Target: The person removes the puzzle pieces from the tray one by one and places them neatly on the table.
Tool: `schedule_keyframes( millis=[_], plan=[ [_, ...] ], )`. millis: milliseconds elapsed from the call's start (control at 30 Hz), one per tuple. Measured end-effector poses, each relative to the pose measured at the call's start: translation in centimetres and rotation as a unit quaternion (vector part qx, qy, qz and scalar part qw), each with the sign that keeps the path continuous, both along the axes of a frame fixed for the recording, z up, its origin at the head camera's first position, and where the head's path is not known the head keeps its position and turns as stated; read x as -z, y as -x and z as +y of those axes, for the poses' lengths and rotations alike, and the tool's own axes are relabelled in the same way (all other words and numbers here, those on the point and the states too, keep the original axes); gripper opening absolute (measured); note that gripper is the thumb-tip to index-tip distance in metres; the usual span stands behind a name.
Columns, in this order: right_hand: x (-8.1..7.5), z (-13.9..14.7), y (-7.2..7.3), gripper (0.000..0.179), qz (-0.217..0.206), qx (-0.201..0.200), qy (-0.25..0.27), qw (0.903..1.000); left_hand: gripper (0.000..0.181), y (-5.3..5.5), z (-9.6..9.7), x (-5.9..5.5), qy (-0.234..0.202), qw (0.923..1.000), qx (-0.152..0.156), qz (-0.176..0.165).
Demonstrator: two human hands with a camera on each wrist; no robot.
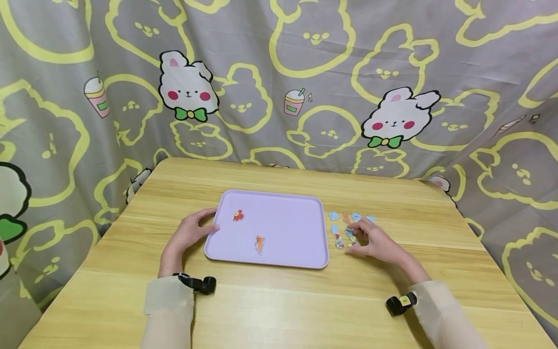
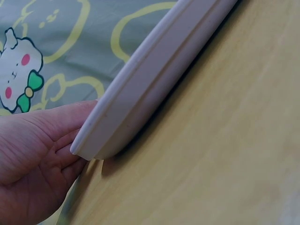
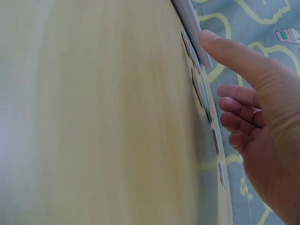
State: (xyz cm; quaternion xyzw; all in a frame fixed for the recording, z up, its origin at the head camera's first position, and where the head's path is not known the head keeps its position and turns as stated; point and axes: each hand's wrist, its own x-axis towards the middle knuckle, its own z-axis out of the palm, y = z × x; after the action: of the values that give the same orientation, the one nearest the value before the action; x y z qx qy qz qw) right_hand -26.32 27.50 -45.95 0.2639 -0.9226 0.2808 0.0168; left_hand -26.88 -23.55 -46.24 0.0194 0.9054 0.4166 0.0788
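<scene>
A shallow lilac tray [image 1: 283, 228] lies on the table, with its raised side [image 2: 140, 84] close up in the left wrist view. My left hand [image 1: 192, 231] holds its left edge, the thumb over the rim and fingers tucked at the outer side. On the tray are a red and yellow cut-out piece [image 1: 238, 215] and an orange cut-out piece [image 1: 259, 244]. Right of the tray, my right hand [image 1: 372, 241] hovers low over several small flat cut-out pieces [image 1: 333, 216], thumb and fingers spread apart with nothing between them. It partly covers some pieces.
The light wooden table [image 1: 279, 310] reaches back to a grey curtain [image 1: 244, 43] with bunny and yellow outline prints. Small black cameras are strapped to both wrists, the left one [image 1: 205, 285] beside the tray's near left corner.
</scene>
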Motion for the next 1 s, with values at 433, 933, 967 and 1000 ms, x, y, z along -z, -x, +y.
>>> schedule_keyframes(
  millis=[433,933,967,1000],
  plan=[
    [0.0,-5.5,0.4,0.055,0.047,-0.049,0.041,0.9968,0.059,0.1,-0.1,0.1,-0.001,1.0000,-0.003,-0.003],
    [0.3,-12.1,1.1,0.059,0.027,-0.110,0.023,0.9933,0.058,-0.1,0.1,0.0,-0.003,1.0000,-0.003,0.001],
    [0.2,-12.7,1.1,0.059,0.027,-0.115,0.018,0.9929,0.058,-0.1,0.1,0.0,-0.004,1.0000,-0.003,0.001],
    [0.1,-13.2,1.1,0.060,0.025,-0.120,0.014,0.9924,0.058,-0.1,0.1,0.0,-0.003,1.0000,-0.001,0.002]
  ],
)
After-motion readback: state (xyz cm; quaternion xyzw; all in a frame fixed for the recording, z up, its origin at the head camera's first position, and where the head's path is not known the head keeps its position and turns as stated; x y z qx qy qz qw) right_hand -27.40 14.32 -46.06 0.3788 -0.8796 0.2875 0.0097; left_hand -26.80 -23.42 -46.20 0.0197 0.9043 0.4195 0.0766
